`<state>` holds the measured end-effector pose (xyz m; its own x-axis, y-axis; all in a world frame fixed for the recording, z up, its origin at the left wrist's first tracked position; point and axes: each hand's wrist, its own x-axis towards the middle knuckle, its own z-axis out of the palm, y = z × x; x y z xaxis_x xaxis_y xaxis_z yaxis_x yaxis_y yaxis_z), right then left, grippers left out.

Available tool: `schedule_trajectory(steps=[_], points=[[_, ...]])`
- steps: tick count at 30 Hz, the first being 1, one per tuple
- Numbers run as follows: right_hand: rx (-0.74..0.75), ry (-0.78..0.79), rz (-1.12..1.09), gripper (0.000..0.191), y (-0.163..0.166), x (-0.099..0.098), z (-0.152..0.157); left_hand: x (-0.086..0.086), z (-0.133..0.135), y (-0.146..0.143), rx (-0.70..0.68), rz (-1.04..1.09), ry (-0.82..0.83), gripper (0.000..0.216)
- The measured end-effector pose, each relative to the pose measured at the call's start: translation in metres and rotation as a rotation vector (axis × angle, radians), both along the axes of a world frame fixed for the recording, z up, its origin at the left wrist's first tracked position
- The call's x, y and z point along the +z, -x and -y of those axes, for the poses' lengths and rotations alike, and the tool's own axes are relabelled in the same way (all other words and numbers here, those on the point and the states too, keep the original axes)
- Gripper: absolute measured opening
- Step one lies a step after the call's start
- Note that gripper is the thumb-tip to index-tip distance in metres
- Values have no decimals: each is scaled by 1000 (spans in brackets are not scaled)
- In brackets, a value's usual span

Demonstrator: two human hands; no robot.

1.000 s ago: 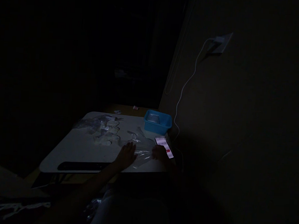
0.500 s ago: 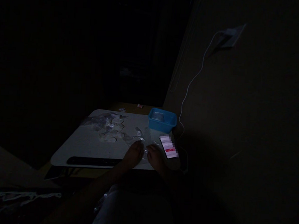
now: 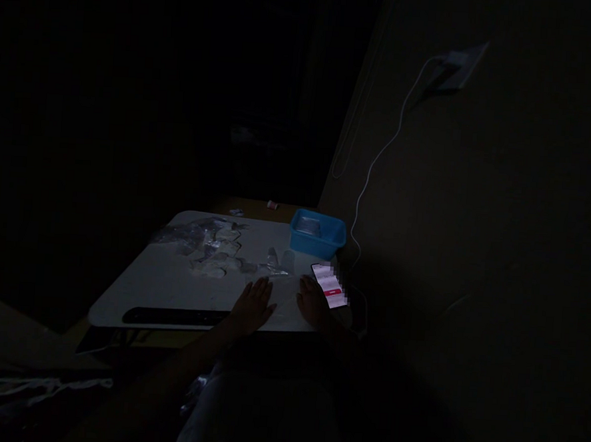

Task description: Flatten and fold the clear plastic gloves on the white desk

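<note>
In dim light, a clear plastic bag (image 3: 284, 288) lies spread on a white table (image 3: 166, 283) in front of me. My left hand (image 3: 253, 305) rests flat on the bag's left side, fingers stretched out and thumb apart. On its right side lies my right hand (image 3: 313, 303), its fingers laid out flat and partly dark. Neither hand grips anything. Just right of that hand is a lit phone (image 3: 332, 291). Beyond the hands, a see-through plastic piece (image 3: 277, 263) stands up crumpled from the tabletop.
A blue basket (image 3: 318, 246) holding a stack of clear packets stands at the back right. Crumpled clear plastic and round pale pieces (image 3: 217, 266) cover the back left. A white cable (image 3: 401, 114) runs down the right wall from a socket. A small roll (image 3: 272, 205) lies behind.
My hands have moved apart from near the bag's middle to its two sides, and their fingers have straightened from curled to flat. The plastic between them looks smoother.
</note>
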<state>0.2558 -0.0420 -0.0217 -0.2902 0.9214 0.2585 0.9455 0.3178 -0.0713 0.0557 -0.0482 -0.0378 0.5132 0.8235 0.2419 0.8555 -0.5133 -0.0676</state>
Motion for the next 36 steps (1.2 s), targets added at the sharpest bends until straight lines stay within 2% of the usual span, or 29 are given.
schedule_trajectory(steps=[4, 7, 11, 17, 22, 25, 31, 36], points=[[-66, -43, -16, 40, -2, 15, 0, 2, 1, 5, -19, -8, 8, 57], [41, -29, -20, 36, 7, 21, 5, 2, 1, 6, -19, 6, 2, 57], [211, 23, 26, 34, 22, 18, 12, 1, 3, 7, -39, 21, 15, 58], [36, 80, 107, 37, 30, 22, -3, 5, 9, 8, -41, 27, 52, 59], [305, 101, 93, 43, 49, 24, -18, 6, 15, 7, -45, 47, 77, 58], [358, 122, 109, 41, 63, 26, -23, 4, 23, 7, -52, 70, 68, 59], [358, 87, 149, 37, 85, 47, -35, -1, 33, 6, -28, 89, 57, 57], [245, 127, 224, 30, 101, 53, -48, 1, 33, 7, -33, 76, 66, 58]])
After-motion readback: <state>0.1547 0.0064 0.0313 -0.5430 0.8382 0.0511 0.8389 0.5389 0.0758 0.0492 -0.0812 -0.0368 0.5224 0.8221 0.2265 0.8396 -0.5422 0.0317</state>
